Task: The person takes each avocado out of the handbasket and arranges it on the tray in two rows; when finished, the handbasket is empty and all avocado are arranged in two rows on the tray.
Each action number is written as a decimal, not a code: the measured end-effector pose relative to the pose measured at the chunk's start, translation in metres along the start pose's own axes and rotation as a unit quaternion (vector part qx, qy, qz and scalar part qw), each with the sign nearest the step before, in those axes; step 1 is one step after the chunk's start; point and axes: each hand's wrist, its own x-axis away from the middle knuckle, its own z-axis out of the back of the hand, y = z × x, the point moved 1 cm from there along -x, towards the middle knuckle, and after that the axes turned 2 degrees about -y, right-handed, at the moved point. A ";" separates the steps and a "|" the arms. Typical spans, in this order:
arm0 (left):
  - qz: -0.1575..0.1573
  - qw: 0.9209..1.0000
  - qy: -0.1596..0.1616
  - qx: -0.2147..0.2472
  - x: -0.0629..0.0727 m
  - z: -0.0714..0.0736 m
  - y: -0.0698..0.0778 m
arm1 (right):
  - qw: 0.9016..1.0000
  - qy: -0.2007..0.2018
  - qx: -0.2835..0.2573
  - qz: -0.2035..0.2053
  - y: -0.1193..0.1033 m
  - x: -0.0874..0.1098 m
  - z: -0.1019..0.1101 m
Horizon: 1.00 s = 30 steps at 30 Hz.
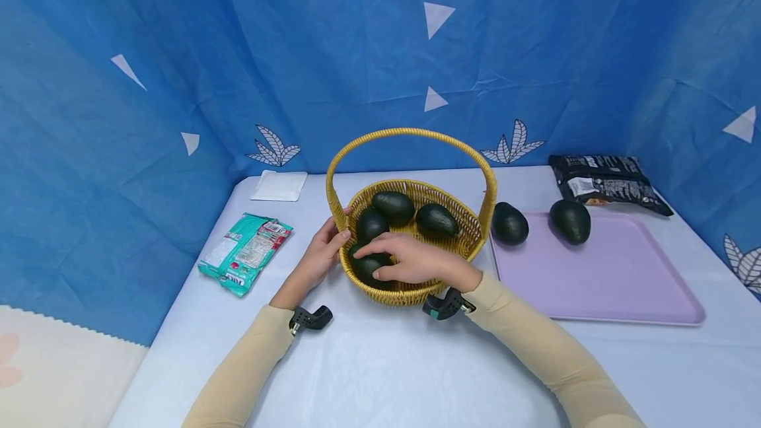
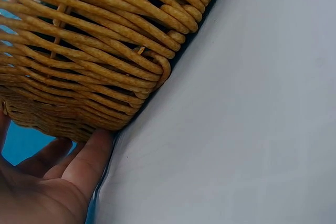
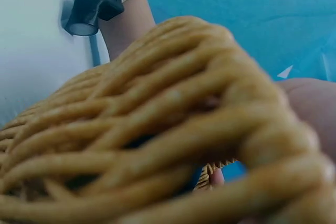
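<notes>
A yellow wicker basket (image 1: 410,297) with a tall hoop handle stands on the table, several dark avocados inside it. My left hand (image 1: 324,251) holds the basket's left side, thumb at the rim by the handle's foot; in the left wrist view its fingers (image 2: 92,158) lie against the woven outer wall. My right hand (image 1: 410,257) reaches over the front rim and grips the front-left avocado (image 1: 370,268) between thumb and fingers. Behind that one sit another avocado (image 1: 372,224), a back avocado (image 1: 394,208) and a right-hand avocado (image 1: 436,220). Wickerwork mostly hides the right hand in its wrist view.
Right of the basket lies a lilac tray (image 1: 600,283), with one avocado (image 1: 569,222) on its back part and another avocado (image 1: 509,224) at its back-left corner. A black packet (image 1: 612,183) lies behind it. To the left are a teal packet (image 1: 245,253) and a white packet (image 1: 279,186).
</notes>
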 end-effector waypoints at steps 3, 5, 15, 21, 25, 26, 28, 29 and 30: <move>0.001 1.000 0.002 -0.002 -0.001 0.000 0.000 | 1.000 -0.006 0.001 -0.003 0.000 0.001 -0.001; 0.000 1.000 0.001 -0.005 -0.001 0.000 0.000 | 1.000 -0.008 -0.002 -0.007 -0.001 0.001 -0.001; 0.007 1.000 0.010 -0.012 -0.001 -0.001 0.000 | 0.999 -0.027 -0.012 -0.015 0.002 0.003 -0.001; 0.006 1.000 0.006 -0.010 -0.001 -0.001 0.000 | 0.999 -0.038 -0.021 -0.012 0.002 0.003 -0.001; 0.006 1.000 0.004 -0.008 -0.002 0.000 -0.002 | 0.999 -0.044 -0.027 -0.017 0.002 0.002 -0.001; 0.005 1.000 0.004 -0.008 -0.002 0.000 -0.002 | 0.999 -0.044 -0.026 -0.016 0.002 0.002 -0.001; 0.002 1.000 0.006 -0.007 -0.003 0.000 -0.002 | 0.999 -0.047 -0.023 -0.014 0.002 0.002 -0.001; 0.001 1.000 0.006 -0.005 -0.003 0.000 -0.002 | 0.999 -0.047 -0.023 -0.012 0.002 0.002 -0.001; 0.000 1.000 0.007 -0.005 -0.003 0.000 -0.002 | 0.999 -0.048 -0.021 -0.009 0.002 0.002 -0.001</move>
